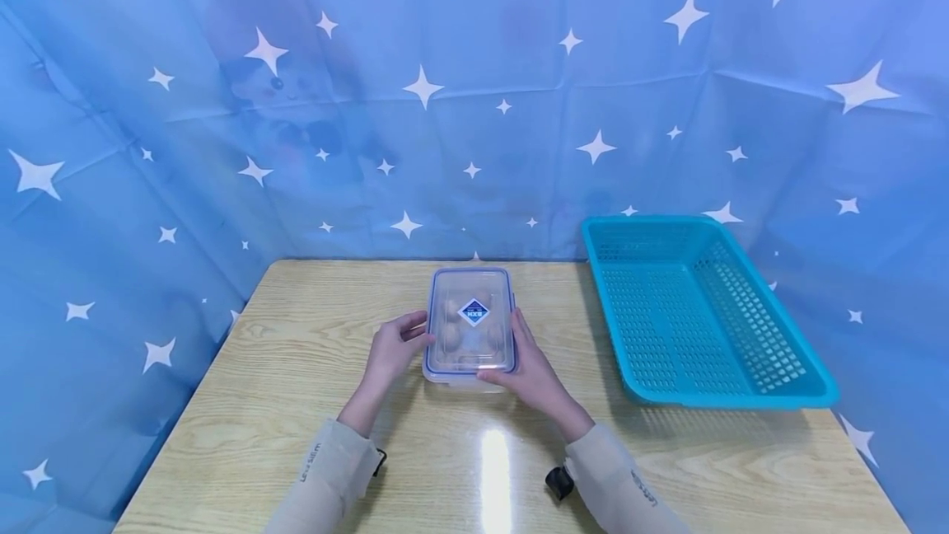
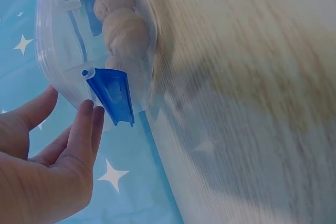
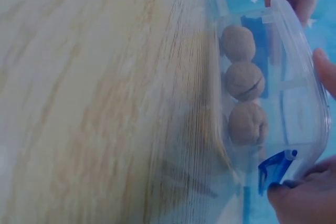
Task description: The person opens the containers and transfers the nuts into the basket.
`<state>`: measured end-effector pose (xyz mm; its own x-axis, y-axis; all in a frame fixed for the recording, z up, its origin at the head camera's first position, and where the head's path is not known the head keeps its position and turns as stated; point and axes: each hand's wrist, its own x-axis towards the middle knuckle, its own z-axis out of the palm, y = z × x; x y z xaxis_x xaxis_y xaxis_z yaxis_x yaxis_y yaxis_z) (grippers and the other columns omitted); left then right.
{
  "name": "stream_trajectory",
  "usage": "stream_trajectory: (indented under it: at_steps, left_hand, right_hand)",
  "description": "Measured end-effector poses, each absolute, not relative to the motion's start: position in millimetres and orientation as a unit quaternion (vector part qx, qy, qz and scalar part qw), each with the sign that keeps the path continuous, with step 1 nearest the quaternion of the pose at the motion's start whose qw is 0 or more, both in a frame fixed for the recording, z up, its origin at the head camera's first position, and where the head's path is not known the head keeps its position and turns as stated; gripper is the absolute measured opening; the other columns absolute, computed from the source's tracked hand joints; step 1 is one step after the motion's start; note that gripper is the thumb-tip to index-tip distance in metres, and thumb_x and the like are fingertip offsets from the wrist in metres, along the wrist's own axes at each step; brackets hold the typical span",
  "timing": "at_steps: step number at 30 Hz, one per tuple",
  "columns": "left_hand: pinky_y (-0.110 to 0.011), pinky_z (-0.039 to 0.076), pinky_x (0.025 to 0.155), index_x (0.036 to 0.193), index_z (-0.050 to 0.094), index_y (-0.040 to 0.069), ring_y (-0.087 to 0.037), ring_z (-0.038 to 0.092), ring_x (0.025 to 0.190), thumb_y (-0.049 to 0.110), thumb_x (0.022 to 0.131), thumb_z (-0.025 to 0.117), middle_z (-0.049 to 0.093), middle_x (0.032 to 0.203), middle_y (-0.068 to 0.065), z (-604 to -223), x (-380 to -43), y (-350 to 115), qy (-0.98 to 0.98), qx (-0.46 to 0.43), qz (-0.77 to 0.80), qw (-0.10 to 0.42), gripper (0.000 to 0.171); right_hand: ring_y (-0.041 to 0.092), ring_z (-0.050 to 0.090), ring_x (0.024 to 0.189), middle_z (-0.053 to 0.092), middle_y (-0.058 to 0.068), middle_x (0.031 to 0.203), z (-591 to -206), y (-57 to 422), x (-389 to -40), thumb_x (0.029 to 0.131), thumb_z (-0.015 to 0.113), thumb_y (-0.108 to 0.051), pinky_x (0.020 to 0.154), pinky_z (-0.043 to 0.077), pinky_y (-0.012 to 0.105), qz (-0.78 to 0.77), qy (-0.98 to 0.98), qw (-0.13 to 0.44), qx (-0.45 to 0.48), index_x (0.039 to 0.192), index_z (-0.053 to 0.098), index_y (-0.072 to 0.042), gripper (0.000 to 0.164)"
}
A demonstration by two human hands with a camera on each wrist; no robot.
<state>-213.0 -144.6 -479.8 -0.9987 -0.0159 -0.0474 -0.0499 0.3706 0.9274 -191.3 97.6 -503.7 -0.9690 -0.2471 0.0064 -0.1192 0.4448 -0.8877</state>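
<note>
A clear plastic food container (image 1: 469, 283) with a blue-edged lid and a blue label sits on the table in front of me. Several walnuts (image 3: 244, 81) show through its wall. My left hand (image 1: 391, 346) is at its left side, with thumb and fingers spread apart and fingertips close to a blue latch (image 2: 114, 95) that hangs swung out. The right hand (image 1: 532, 371) grips the near right corner, thumb along the front edge and fingers on the right side. In the right wrist view, a fingertip touches another blue latch (image 3: 275, 168), tilted away from the wall.
A turquoise perforated basket (image 1: 756, 328) stands to the right on the wooden table (image 1: 245, 402). Behind the table's far edge hangs a blue curtain (image 1: 504, 147) with white stars.
</note>
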Motion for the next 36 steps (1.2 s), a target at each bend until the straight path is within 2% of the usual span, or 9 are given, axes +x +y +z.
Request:
stream_trajectory:
  at_steps: [9,12,16,20,26,32,36]
  left_hand:
    - [-0.041,0.057,0.096,0.132,0.06,-0.005,-0.037,0.066,0.118,0.004,0.089,0.072,0.064,0.131,-0.024,-476.8,-211.6,-142.4,0.829,-0.017,0.559,0.014,0.046]
    - [-0.041,0.057,0.097,0.133,0.059,-0.008,-0.038,0.065,0.118,0.003,0.089,0.071,0.063,0.132,-0.026,-476.8,-212.5,-142.6,0.831,-0.009,0.556,0.01,0.047]
    - [-0.042,0.055,0.099,0.134,0.056,-0.01,-0.038,0.064,0.12,0.003,0.089,0.07,0.062,0.134,-0.026,-476.3,-214.1,-143.5,0.835,-0.003,0.551,0.004,0.049]
    - [-0.044,0.054,0.1,0.135,0.056,-0.009,-0.038,0.064,0.12,0.004,0.089,0.071,0.061,0.135,-0.026,-474.9,-212.6,-142.5,0.843,0.006,0.538,0.002,0.05]
    - [-0.042,0.055,0.099,0.133,0.059,-0.007,-0.037,0.066,0.117,0.006,0.089,0.072,0.064,0.131,-0.024,-471.9,-209.7,-139.1,0.864,0.015,0.503,-0.019,0.048]
    - [-0.045,0.05,0.106,0.136,0.057,-0.003,-0.036,0.063,0.123,0.008,0.09,0.072,0.063,0.135,-0.021,-471.7,-211.8,-139.6,0.86,-0.004,0.51,-0.003,0.05]
    - [-0.045,0.048,0.108,0.137,0.057,-0.003,-0.035,0.062,0.125,0.007,0.089,0.072,0.063,0.134,-0.02,-464.2,-209.7,-139.1,0.856,-0.004,0.517,-0.009,0.051]
  right_hand:
    - [0.039,0.013,0.154,0.0,0.015,0.169,-498.0,97.0,-187.4,0.079,0.084,-0.037,0.123,0.02,0.057,-0.513,0.851,0.062,-0.097,0.161,0.001,-0.007,0.12]
    - [0.04,0.016,0.153,0.006,0.016,0.169,-495.8,98.9,-189.1,0.084,0.079,-0.037,0.123,0.021,0.057,-0.505,0.857,0.049,-0.095,0.161,0.006,-0.007,0.11]
    - [0.039,0.022,0.152,0.02,0.018,0.166,-491.9,101.2,-194.2,0.095,0.067,-0.031,0.122,0.023,0.056,-0.5,0.861,0.022,-0.085,0.159,0.018,-0.005,0.085]
    - [0.039,0.026,0.15,0.027,0.02,0.163,-490.7,102.2,-198.0,0.099,0.062,-0.025,0.121,0.027,0.055,-0.502,0.861,0.014,-0.076,0.157,0.025,-0.003,0.073]
    - [0.039,0.028,0.15,0.029,0.021,0.162,-489.1,100.2,-201.1,0.099,0.062,-0.02,0.12,0.029,0.054,-0.515,0.854,0.009,-0.07,0.156,0.028,0.0,0.069]
    - [0.038,0.031,0.149,0.03,0.021,0.161,-484.7,98.4,-201.5,0.098,0.064,-0.016,0.119,0.032,0.052,-0.513,0.856,0.006,-0.068,0.155,0.029,0.001,0.069]
    - [0.039,0.033,0.147,0.03,0.021,0.161,-478.4,99.2,-201.3,0.096,0.065,-0.015,0.118,0.033,0.051,-0.507,0.859,-0.004,-0.075,0.154,0.03,0.002,0.069]
